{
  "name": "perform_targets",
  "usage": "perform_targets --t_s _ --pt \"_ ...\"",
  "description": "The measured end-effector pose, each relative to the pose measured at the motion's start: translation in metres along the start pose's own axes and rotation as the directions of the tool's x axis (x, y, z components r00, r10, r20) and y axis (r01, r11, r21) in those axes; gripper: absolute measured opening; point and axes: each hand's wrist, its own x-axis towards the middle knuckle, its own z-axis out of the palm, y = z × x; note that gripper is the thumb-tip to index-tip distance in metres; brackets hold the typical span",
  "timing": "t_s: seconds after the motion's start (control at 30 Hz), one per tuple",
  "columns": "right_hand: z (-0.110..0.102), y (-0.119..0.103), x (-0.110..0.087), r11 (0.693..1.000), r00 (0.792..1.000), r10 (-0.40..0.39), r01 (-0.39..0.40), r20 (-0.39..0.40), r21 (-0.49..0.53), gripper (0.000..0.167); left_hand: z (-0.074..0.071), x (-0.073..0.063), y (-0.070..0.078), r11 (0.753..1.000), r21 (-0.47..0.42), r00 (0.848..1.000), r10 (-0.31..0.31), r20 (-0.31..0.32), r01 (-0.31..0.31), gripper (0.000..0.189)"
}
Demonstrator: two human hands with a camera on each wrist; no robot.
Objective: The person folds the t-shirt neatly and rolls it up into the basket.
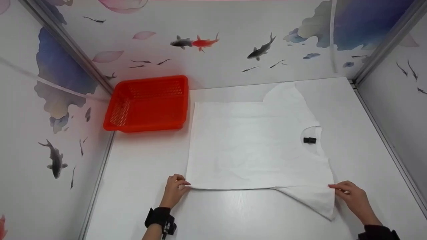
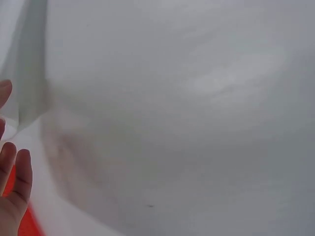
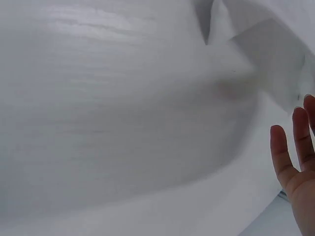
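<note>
While the white T-shirt [image 1: 247,143] lies spread flat, right of centre on the white table [image 1: 140,166], its hem [image 1: 192,143] faces the table's left edge and its collar [image 1: 318,141] the right, with a black label [image 1: 310,140] showing in the neck opening. One sleeve [image 1: 287,93] reaches towards the table's back edge; the other, the near sleeve [image 1: 315,201], slants towards the person. Well apart from each other, both hands are clamped on cloth: the left hand [image 1: 173,191] pinches the near corner of the hem, and the right hand [image 1: 355,200] pinches the outer edge of the shirt where the near sleeve begins. This looks like the step of taking hold of the near side at both ends, ready for a fold; the next move would call for raising the two grips together, evenly and taut, so that the loose sleeve comes along without bunching. Beyond the hem, a red basket [image 1: 146,128] stands at the table's back left corner, below walls [image 1: 230,20] printed with fish.
</note>
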Motion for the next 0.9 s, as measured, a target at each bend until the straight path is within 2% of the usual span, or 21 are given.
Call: perform_targets --t_s 0.13,0.27,0.33,0.43,0.53,0.73,0.9 --pt "0.000 0.003 0.000 0.999 0.999 -0.036 0.036 -0.007 -0.015 0.012 -0.001 0.002 -0.002 0.998 0.029 0.998 0.052 0.025 -0.052 0.008" --pt "-0.005 0.000 0.005 0.998 0.998 -0.057 0.058 -0.030 0.016 0.011 -0.004 0.011 -0.003 0.995 0.025 0.995 0.098 -0.004 -0.098 0.007" --pt "-0.010 -0.004 0.010 0.998 0.998 -0.054 0.054 -0.028 0.022 0.011 -0.007 0.020 -0.001 0.996 -0.004 0.996 0.090 -0.020 -0.090 0.007" --pt "-0.020 -0.011 0.023 1.000 1.000 -0.027 0.027 0.010 0.010 0.012 -0.012 0.037 0.002 0.997 -0.073 0.999 0.034 -0.019 -0.035 0.009" --pt "-0.028 -0.018 0.038 1.000 0.999 0.013 -0.013 0.052 -0.009 0.016 -0.016 0.055 0.004 0.990 -0.139 0.999 -0.032 0.011 0.033 0.012" --pt "-0.038 -0.030 0.070 0.998 0.994 0.060 -0.062 0.095 0.016 0.029 -0.021 0.090 0.004 0.974 -0.185 0.992 -0.124 0.030 0.127 0.014" --pt "-0.038 -0.033 0.091 0.996 0.990 0.074 -0.080 0.124 0.042 0.037 -0.020 0.110 0.004 0.956 -0.216 0.980 -0.197 0.025 0.197 0.016"
